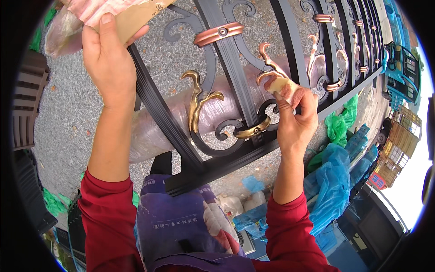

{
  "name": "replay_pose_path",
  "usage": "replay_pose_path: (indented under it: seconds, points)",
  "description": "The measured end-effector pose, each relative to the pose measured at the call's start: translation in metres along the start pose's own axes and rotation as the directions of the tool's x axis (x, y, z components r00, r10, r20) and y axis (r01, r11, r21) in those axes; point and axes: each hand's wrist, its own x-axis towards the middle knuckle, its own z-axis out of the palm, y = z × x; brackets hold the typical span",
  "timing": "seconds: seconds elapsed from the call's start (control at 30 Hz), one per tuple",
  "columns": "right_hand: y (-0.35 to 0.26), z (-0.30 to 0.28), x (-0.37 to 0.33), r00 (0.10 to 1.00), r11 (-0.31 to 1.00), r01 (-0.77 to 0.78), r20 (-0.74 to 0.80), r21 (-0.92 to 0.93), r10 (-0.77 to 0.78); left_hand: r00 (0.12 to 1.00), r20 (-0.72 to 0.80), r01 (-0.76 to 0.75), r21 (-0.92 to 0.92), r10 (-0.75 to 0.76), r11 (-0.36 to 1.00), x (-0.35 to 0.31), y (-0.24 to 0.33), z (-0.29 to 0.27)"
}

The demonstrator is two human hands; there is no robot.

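A dark grey metal railing with scrolls, collars and leaf ornaments stretches before me. My left hand, at the upper left, grips a piece of brown cardboard with pinkish smears on it, thumb on top. Pinched in my right hand is a pale yellow sponge stained reddish brown. It touches or nearly touches the lower end of a copper-coloured leaf ornament; the exact contact is hidden. Nearer the left, a leaf ornament and a collar are gold, while an upper collar is copper.
Under the railing lies a long roll wrapped in clear plastic on grey ground. Blue sheeting and green netting lie at the right. Brown slatted panels stand at the left. A blue vehicle is farther off.
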Motion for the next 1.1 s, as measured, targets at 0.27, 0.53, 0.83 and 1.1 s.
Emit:
replay_pose_path:
  seconds: [0.27, 0.53, 0.83, 1.1]
  points:
    - [0.011, 0.003, 0.009, 0.998, 0.999, -0.029, -0.058, 0.03, 0.031, 1.0, 0.006, 0.024, 0.005, -0.024, 1.0, 0.002, -0.004, -0.004]
    - [0.009, 0.005, 0.011, 0.997, 0.997, 0.027, -0.065, -0.072, -0.031, 1.0, -0.011, 0.028, 0.036, -0.028, 0.999, 0.0, 0.0, 0.0]
    - [-0.002, 0.002, 0.005, 0.988, 0.988, 0.131, 0.089, -0.084, -0.123, 0.999, -0.019, 0.03, -0.02, -0.031, 0.999, 0.0, 0.004, 0.003]
    - [-0.008, 0.01, 0.005, 0.98, 0.985, 0.161, 0.125, -0.058, -0.153, 0.999, -0.033, 0.028, -0.02, -0.028, 0.999, -0.002, 0.007, 0.007]
